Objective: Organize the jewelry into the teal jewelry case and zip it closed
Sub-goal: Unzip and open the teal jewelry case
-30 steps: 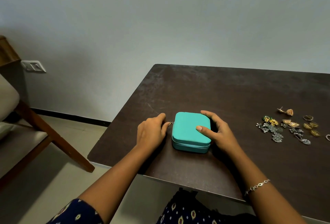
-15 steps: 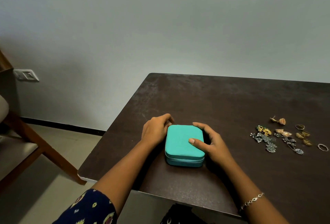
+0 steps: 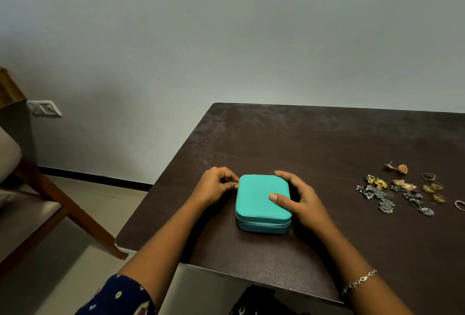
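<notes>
A dark worktop [image 3: 327,143] stands before a plain grey wall. The left hand [image 3: 216,186] pinches at the far left corner of the closed case [image 3: 261,201], probably on the zip pull, which is too small to see. The right hand [image 3: 299,199] lies spread, thumb on the lid. A slipped pinch could jerk the case. The jewelry [image 3: 402,191] lies well apart, right of that hand.

1. A single head-worn view looks forward and down from the near edge of the dark table [image 3: 327,143].
2. It faces the far wall [image 3: 226,38], sitting close above both forearms.
3. The table fills the right; floor and a chair [image 3: 37,201] fill the left.
</notes>
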The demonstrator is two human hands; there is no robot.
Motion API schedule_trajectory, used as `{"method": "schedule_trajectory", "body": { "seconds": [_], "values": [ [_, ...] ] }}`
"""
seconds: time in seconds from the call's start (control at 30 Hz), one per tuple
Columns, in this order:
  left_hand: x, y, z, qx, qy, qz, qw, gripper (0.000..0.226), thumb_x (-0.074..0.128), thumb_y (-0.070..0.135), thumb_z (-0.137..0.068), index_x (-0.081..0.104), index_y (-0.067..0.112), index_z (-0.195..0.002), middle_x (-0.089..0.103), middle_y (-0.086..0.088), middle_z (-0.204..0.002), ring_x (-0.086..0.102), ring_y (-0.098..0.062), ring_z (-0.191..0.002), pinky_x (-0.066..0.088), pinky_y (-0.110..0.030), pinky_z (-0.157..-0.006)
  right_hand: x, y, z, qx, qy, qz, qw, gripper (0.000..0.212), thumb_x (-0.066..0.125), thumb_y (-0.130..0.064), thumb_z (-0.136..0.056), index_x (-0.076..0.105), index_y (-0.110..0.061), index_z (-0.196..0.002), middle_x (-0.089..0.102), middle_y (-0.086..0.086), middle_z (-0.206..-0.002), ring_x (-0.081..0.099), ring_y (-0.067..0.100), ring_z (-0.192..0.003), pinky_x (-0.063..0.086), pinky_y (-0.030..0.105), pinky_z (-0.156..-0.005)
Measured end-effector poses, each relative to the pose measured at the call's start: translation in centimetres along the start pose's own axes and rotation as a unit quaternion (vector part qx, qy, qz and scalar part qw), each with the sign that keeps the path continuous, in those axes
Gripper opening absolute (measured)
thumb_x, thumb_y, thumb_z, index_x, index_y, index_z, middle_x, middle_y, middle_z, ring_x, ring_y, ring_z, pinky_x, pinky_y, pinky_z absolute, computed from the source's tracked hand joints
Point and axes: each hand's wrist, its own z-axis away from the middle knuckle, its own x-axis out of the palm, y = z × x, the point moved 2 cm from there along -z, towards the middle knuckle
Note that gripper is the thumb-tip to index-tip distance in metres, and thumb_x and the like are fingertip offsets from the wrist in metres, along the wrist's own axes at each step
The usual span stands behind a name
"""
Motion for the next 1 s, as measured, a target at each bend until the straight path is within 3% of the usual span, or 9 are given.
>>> {"method": "schedule_trajectory", "body": {
  "seconds": [0.1, 0.37, 0.5, 0.57, 0.6, 0.7, 0.8, 0.9, 1.0],
  "values": [
    [0.4, 0.4, -0.1, -0.005, 0.034, -0.007, 0.999, 0.008, 0.065, 0.006, -0.082, 0.072, 0.009, -0.086, 0.071, -0.003, -0.090, 0.065, -0.014, -0.084, 0.051, -0.026, -0.078, -0.1, 0.0, 0.1, -0.003, 0.006, 0.000, 1.000, 0.061, 0.076, -0.047, -0.053, 0.060, -0.035, -0.111, 0.064, 0.000, -0.113, 0.061, 0.019, -0.106, 0.049, 0.049, -0.092],
    [1.4, 1.2, -0.9, -0.004, 0.038, -0.013, 0.999, 0.010, 0.065, 0.009, -0.082, 0.073, 0.011, -0.087, 0.072, -0.003, -0.090, 0.067, -0.018, -0.083, 0.056, -0.042, -0.077, 0.1, -0.3, 0.1, -0.011, 0.013, 0.034, 0.999, 0.060, 0.073, -0.051, -0.054, 0.058, -0.036, -0.111, 0.063, -0.005, -0.111, 0.060, 0.016, -0.104, 0.051, 0.044, -0.090],
    [1.9, 1.1, -0.1, -0.004, 0.072, 0.055, 0.996, 0.025, 0.053, 0.007, -0.090, 0.066, 0.015, -0.109, 0.068, -0.002, -0.107, 0.063, -0.014, -0.101, 0.050, -0.034, -0.092, 0.3, -0.7, 0.6, -0.024, 0.022, 0.078, 0.996, 0.057, 0.068, -0.050, -0.064, 0.054, -0.036, -0.117, 0.060, -0.009, -0.117, 0.057, 0.012, -0.108, 0.051, 0.038, -0.091],
    [2.0, 0.5, 1.3, 0.000, 0.078, 0.149, 0.986, 0.029, 0.048, 0.028, -0.093, 0.061, 0.020, -0.117, 0.066, 0.001, -0.113, 0.059, -0.012, -0.110, 0.045, -0.039, -0.100, 0.3, -1.0, 0.9, -0.034, 0.016, 0.088, 0.995, 0.057, 0.065, -0.051, -0.067, 0.051, -0.037, -0.120, 0.056, -0.009, -0.125, 0.053, 0.010, -0.114, 0.047, 0.036, -0.098],
    [2.1, 0.3, 2.2, -0.002, 0.059, 0.186, 0.981, 0.042, 0.046, 0.048, -0.089, 0.058, 0.024, -0.120, 0.064, 0.003, -0.119, 0.057, -0.011, -0.114, 0.043, -0.041, -0.103, 0.2, -1.2, 1.0, -0.038, 0.006, 0.086, 0.996, 0.059, 0.064, -0.054, -0.066, 0.048, -0.039, -0.121, 0.051, -0.009, -0.130, 0.050, 0.008, -0.119, 0.043, 0.035, -0.102],
    [2.2, -0.5, 4.0, 0.004, -0.066, 0.234, 0.970, 0.105, 0.054, 0.085, -0.054, 0.036, 0.026, -0.139, 0.044, 0.006, -0.141, 0.043, -0.009, -0.128, 0.033, -0.039, -0.110, -0.6, -1.9, 1.3, -0.064, -0.053, 0.100, 0.991, 0.073, 0.065, -0.063, -0.058, 0.039, -0.047, -0.124, 0.031, -0.014, -0.146, 0.032, 0.003, -0.134, 0.031, 0.028, -0.110],
    [1.9, 0.0, 4.6, 0.018, -0.143, 0.122, 0.982, 0.127, 0.068, 0.081, -0.035, 0.014, 0.038, -0.143, 0.031, 0.010, -0.144, 0.033, -0.007, -0.132, 0.030, -0.034, -0.111, -1.4, -2.2, 1.8, -0.088, -0.126, 0.186, 0.970, 0.085, 0.071, -0.064, -0.052, 0.032, -0.051, -0.127, 0.014, -0.021, -0.150, 0.017, -0.004, -0.138, 0.022, 0.022, -0.111],
    [2.0, 0.1, 4.7, 0.005, -0.141, 0.058, 0.988, 0.118, 0.079, 0.061, -0.040, 0.010, 0.053, -0.135, 0.029, 0.008, -0.145, 0.031, -0.013, -0.132, 0.032, -0.043, -0.110, -1.3, -2.1, 2.3, -0.106, -0.148, 0.270, 0.946, 0.083, 0.069, -0.066, -0.053, 0.032, -0.052, -0.125, 0.009, -0.027, -0.148, 0.012, -0.003, -0.139, 0.020, 0.022, -0.113],
    [2.0, 0.3, 4.9, 0.020, -0.124, 0.036, 0.991, 0.107, 0.080, 0.056, -0.044, 0.013, 0.062, -0.127, 0.033, 0.017, -0.136, 0.032, -0.011, -0.130, 0.034, -0.043, -0.109, -1.1, -2.2, 2.3, -0.125, -0.129, 0.271, 0.946, 0.067, 0.065, -0.060, -0.059, 0.036, -0.051, -0.120, 0.013, -0.032, -0.141, 0.020, -0.002, -0.136, 0.025, 0.020, -0.110]
  ]
}}
